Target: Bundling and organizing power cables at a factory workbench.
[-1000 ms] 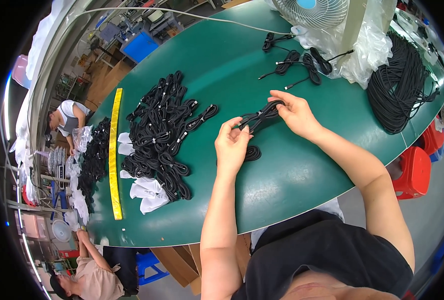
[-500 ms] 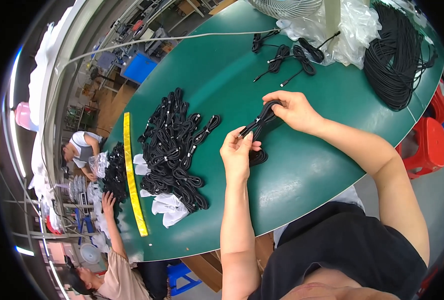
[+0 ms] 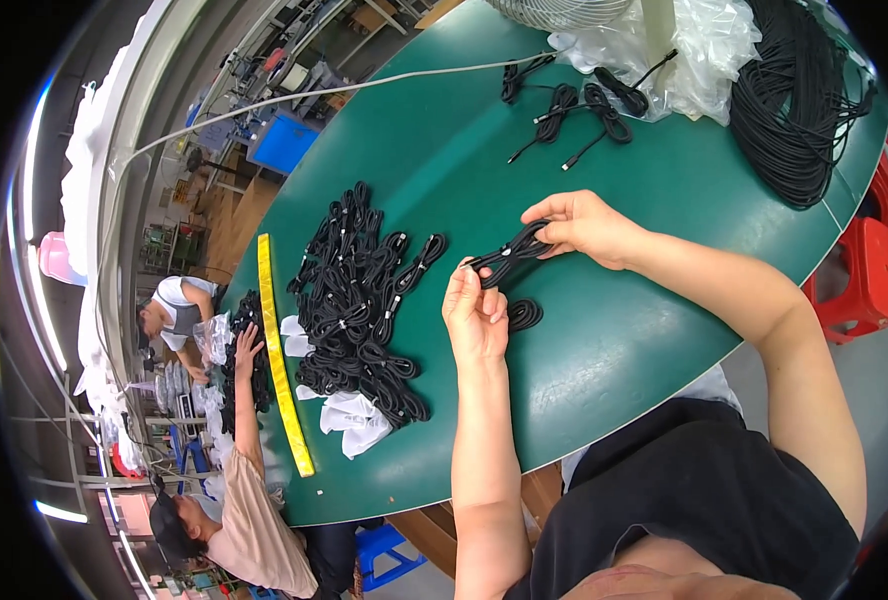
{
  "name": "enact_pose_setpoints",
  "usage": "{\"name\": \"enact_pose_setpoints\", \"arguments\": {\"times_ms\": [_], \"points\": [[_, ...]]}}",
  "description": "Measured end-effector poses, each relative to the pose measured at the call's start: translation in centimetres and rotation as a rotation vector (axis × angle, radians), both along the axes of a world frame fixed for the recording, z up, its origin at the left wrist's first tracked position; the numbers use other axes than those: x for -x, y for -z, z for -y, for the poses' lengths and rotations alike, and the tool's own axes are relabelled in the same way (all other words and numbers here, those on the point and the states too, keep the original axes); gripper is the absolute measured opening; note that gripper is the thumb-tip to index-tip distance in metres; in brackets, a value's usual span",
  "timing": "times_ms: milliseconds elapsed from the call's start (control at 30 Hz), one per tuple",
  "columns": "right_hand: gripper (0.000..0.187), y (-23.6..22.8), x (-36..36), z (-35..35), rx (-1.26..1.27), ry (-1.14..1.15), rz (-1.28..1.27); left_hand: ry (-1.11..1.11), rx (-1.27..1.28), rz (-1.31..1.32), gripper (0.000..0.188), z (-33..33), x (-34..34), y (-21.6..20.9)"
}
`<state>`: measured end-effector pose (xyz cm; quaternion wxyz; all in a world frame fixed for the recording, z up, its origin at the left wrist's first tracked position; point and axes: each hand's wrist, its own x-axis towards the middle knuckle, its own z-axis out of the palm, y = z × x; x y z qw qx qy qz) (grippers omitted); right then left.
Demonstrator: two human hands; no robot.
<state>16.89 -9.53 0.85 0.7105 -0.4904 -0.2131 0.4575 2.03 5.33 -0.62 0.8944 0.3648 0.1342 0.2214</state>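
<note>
A black cable bundle (image 3: 509, 258) is held between both hands above the green table (image 3: 604, 375), inward from its near edge. The left hand (image 3: 477, 315) pinches one end and the right hand (image 3: 589, 230) grasps the other — probably to keep the loops together. A dark coil (image 3: 527, 314) lies just right of the left hand. Toward the table's left edge, a cable pile (image 3: 344, 312) lies beside a yellow strip (image 3: 284, 360) — perhaps a divider. No brand or writing is legible.

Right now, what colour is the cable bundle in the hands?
The cable bundle is black; head view shows it best.
</note>
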Motion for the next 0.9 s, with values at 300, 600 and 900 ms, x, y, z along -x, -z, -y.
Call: {"name": "enact_pose_setpoints", "arguments": {"times_ms": [300, 600, 900], "points": [[0.029, 0.5, 2.1, -0.2, -0.029, 0.107, 0.407, -0.148, -0.097, -0.041, 0.023, 0.6, 0.2, -2.3], [0.028, 0.8, 2.2, -0.4, -0.043, 0.091, 0.336, -0.106, -0.182, -0.05, 0.022, -0.3, 0.4, -1.9], [0.028, -0.5, 1.2, -0.1, -0.06, 0.028, 0.064, -0.247, -0.625, -0.3, 0.025, 0.8, 0.2, -2.2]]}}
